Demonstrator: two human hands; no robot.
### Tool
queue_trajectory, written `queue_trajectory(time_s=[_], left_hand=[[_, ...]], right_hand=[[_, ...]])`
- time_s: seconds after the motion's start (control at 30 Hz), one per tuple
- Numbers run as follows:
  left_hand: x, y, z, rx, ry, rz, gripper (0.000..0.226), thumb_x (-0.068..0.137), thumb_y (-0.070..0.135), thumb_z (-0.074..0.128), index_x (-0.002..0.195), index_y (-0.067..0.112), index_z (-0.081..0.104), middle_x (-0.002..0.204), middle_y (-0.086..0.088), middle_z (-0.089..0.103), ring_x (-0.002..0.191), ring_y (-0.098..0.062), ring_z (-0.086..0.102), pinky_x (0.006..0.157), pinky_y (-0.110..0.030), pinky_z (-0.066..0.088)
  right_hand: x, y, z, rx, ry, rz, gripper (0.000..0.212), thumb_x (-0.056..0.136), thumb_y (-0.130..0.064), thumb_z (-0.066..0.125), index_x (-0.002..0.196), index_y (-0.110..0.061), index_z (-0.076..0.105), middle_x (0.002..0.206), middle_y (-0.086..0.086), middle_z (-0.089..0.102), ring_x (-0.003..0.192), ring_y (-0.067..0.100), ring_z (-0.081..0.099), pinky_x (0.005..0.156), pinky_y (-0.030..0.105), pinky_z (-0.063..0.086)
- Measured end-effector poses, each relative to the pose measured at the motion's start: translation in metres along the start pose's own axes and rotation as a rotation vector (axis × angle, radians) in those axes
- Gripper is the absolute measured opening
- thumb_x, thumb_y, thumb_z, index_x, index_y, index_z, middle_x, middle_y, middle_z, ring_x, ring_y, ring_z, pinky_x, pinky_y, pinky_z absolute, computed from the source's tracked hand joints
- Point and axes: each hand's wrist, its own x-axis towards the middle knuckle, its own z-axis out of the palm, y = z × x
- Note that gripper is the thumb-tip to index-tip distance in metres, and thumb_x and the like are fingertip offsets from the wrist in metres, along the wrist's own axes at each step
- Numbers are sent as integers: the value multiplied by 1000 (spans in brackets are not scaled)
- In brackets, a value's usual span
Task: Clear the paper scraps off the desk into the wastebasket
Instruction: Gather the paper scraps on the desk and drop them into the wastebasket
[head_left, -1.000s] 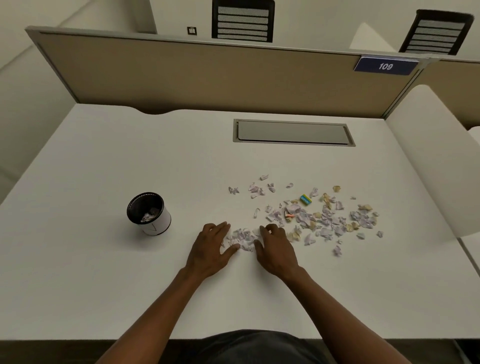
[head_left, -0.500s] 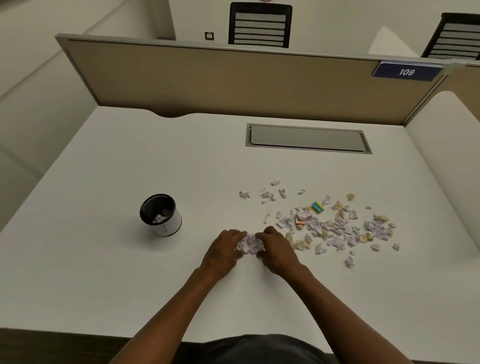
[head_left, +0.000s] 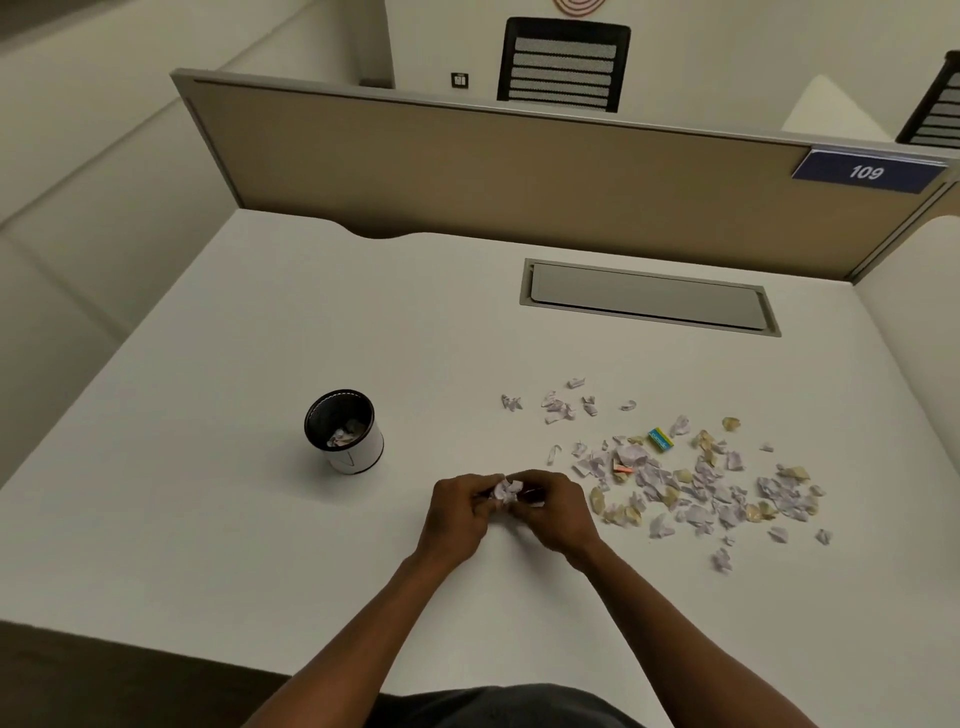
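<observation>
Two hands, left hand (head_left: 457, 519) and right hand (head_left: 553, 512), cupped together, clamped on paper scraps (head_left: 506, 490)

White desk (head_left: 218, 519): wastebasket (head_left: 345, 432) left, paper scraps (head_left: 691, 480) scattered right.

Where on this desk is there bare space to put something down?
Bare: left of the wastebasket, the near edge around the arms, and between the grommet tray and the partition. Crowded: the paper scraps right of both hands.
</observation>
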Motion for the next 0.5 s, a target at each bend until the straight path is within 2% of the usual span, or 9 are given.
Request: queue_trajectory(time_s=[0.1, 0.2, 0.3, 0.4, 0.5], left_hand=[[-2, 7, -20, -87, 73, -26, 20, 87, 17, 76, 107, 18, 79, 97, 20, 74, 95, 3, 70, 79, -10, 54], [-2, 13, -45, -120, 121, -37, 22, 86, 19, 78, 108, 20, 79, 101, 15, 75, 95, 3, 70, 78, -11, 55], [-5, 18, -80, -154, 197, -40, 20, 88, 19, 76, 107, 23, 79, 100, 17, 76, 95, 3, 70, 78, -10, 53], [0, 27, -99, -177, 230, 11, 17, 90, 21, 74, 105, 26, 79, 99, 22, 76, 96, 3, 71, 78, -10, 53], [4, 29, -118, -164, 260, 21, 24, 88, 13, 75, 109, 24, 77, 99, 27, 75, 97, 3, 70, 78, -8, 52]], right_hand=[[4, -16, 0, 251, -123, 20, 20, 80, -19, 82, 99, -24, 78, 96, -1, 78, 92, 16, 74, 90, 44, 59], [11, -39, 6, 379, -185, -26, 23, 80, -9, 80, 102, -16, 77, 100, 7, 78, 99, 26, 73, 95, 47, 57], [19, -68, 21, 466, -244, -75, 23, 81, -4, 78, 103, -11, 76, 102, 12, 76, 99, 31, 71, 93, 44, 56], [27, -90, 18, 540, -281, -99, 24, 81, -1, 76, 103, -11, 76, 99, 12, 77, 94, 22, 72, 91, 37, 57], [39, -110, 21, 541, -323, -124, 26, 80, -2, 77, 105, -11, 76, 101, 12, 77, 95, 22, 73, 89, 33, 60]])
